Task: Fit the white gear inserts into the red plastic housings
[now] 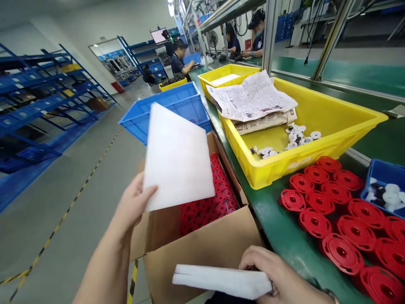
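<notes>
My left hand (137,198) grips the lower left edge of a white foam sheet (179,158), thumb on its face. The sheet is tilted up over an open cardboard box (202,249). Inside the box, rows of red round parts (223,185) show beyond the sheet; the rest are hidden behind it. Low in the view, my right hand (264,268) is closed on the right end of a white foam stack (221,280), held edge-on in front of the box's near wall.
Several red round parts (341,253) stand on the green bench (278,219) at the right. Beyond are a yellow bin (335,109) with papers and white parts, a small blue bin (379,169), and a blue crate (190,105) behind the box. People sit farther along the bench.
</notes>
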`<state>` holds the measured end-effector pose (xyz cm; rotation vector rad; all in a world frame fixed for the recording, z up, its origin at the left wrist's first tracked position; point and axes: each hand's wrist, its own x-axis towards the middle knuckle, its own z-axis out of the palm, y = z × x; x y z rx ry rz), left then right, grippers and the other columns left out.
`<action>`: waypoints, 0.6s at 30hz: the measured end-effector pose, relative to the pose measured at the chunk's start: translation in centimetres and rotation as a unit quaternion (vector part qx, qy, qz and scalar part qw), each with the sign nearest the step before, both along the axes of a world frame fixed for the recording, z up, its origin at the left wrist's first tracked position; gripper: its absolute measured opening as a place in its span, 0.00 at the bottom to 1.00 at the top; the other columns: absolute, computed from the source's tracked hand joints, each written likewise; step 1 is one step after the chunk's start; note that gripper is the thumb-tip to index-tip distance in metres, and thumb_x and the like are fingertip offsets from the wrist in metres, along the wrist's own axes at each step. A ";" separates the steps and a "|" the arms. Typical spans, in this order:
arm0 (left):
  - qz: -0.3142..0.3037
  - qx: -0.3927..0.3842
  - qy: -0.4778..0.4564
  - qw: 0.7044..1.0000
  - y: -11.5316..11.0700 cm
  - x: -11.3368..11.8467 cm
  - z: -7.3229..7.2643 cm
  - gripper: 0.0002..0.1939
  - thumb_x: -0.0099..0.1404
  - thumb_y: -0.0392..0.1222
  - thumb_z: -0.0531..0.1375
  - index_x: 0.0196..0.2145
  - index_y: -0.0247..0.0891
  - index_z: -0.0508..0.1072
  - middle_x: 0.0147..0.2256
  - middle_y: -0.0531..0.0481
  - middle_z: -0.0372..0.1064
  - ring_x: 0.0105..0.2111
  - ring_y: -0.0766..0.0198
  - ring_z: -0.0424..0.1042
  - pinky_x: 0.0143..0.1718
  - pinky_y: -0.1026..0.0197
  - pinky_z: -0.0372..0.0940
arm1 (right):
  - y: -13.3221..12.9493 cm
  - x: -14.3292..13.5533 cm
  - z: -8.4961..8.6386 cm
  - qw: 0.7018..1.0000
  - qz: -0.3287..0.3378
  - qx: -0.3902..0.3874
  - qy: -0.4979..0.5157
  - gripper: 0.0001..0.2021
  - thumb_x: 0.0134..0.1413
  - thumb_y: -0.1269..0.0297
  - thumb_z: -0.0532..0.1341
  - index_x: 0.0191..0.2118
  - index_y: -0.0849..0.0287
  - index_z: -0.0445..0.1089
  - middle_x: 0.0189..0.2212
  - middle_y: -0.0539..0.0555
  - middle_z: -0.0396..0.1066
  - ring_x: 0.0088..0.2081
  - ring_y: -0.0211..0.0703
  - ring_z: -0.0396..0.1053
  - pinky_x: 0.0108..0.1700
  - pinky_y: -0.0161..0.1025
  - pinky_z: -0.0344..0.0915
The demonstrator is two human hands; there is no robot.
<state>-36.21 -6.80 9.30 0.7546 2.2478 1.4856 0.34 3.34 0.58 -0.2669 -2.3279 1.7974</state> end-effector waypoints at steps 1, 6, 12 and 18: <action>0.027 0.032 -0.011 0.999 -1.6 0.1 0.3 0.33 0.50 0.48 0.68 0.54 0.41 0.69 0.50 0.48 0.75 0.49 0.47 0.74 0.45 0.51 0.71 | -0.1 0.0 0.3 1.000 -0.003 0.001 0.004 0.24 0.33 0.81 0.55 0.41 0.56 0.69 0.38 0.50 0.70 0.39 0.40 0.69 0.40 0.32 0.63; 0.100 0.147 -0.089 0.980 -5.8 1.7 -0.6 0.29 0.43 0.41 0.69 0.45 0.41 0.73 0.40 0.52 0.77 0.39 0.54 0.75 0.32 0.62 0.69 | -0.7 0.6 -0.2 0.998 -0.058 -0.015 0.013 0.11 0.49 0.73 0.61 0.40 0.56 0.71 0.36 0.50 0.73 0.37 0.41 0.72 0.40 0.33 0.68; 0.031 0.177 -0.180 0.967 -7.8 5.0 -3.6 0.43 0.44 0.41 0.68 0.60 0.46 0.67 0.46 0.47 0.77 0.39 0.52 0.76 0.31 0.61 0.69 | -0.5 2.0 -2.9 0.950 -0.240 -0.199 0.001 0.19 0.51 0.49 0.70 0.41 0.59 0.75 0.36 0.57 0.79 0.35 0.52 0.77 0.36 0.40 0.76; 0.016 0.110 -0.219 0.969 -10.1 8.6 -4.5 0.43 0.37 0.47 0.64 0.56 0.41 0.70 0.38 0.43 0.77 0.39 0.43 0.75 0.31 0.53 0.68 | -0.1 2.1 0.6 0.902 -0.338 -0.253 0.089 0.24 0.45 0.47 0.74 0.44 0.59 0.76 0.42 0.62 0.79 0.41 0.57 0.77 0.43 0.48 0.78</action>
